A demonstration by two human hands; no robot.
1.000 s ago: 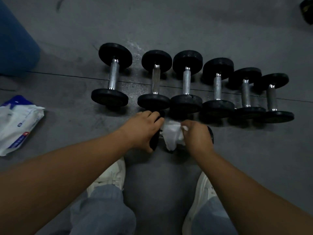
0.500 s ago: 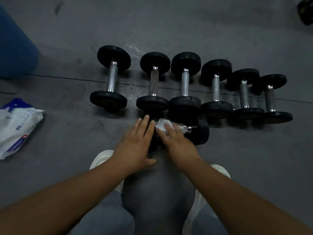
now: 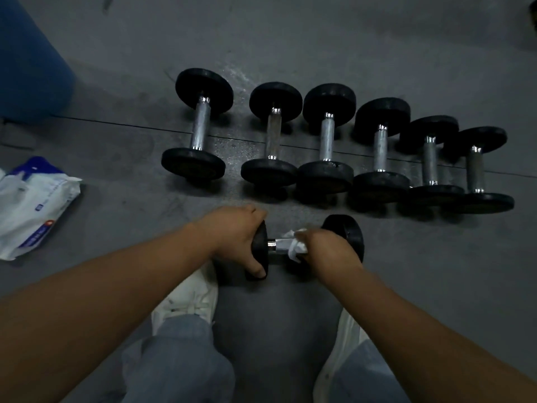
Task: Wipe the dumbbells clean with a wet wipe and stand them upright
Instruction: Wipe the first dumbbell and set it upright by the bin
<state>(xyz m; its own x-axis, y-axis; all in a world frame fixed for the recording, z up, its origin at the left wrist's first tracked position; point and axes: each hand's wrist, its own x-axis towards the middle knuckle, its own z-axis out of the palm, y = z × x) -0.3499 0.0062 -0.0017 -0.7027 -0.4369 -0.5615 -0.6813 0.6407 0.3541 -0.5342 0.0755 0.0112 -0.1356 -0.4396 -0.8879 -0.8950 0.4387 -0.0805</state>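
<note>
Left hand [image 3: 232, 237]: fingers curled over the left head of the dumbbell [image 3: 347, 231], thumb pressed on that head's near edge.
Right hand [image 3: 328, 251]: closed round the handle, the wipe [image 3: 293, 245] bunched under it against the metal; white folds stick out on this hand's left.
Dumbbell: on its side, crosswise between the two hands; a short bare piece of handle shows between the left head and the wipe. Whether it rests on the floor [image 3: 436, 286] or is lifted, I cannot tell.
Row [image 3: 325, 135]: six more dumbbells just beyond both hands, all lying on their sides, handles pointing away. The leftmost lies apart; the other five lie close together.
Pack [image 3: 32, 205]: white and blue, flat on the floor, well left of the left hand.
Shoes [image 3: 189, 298]: white, nearer than the hands, under the forearms.
</note>
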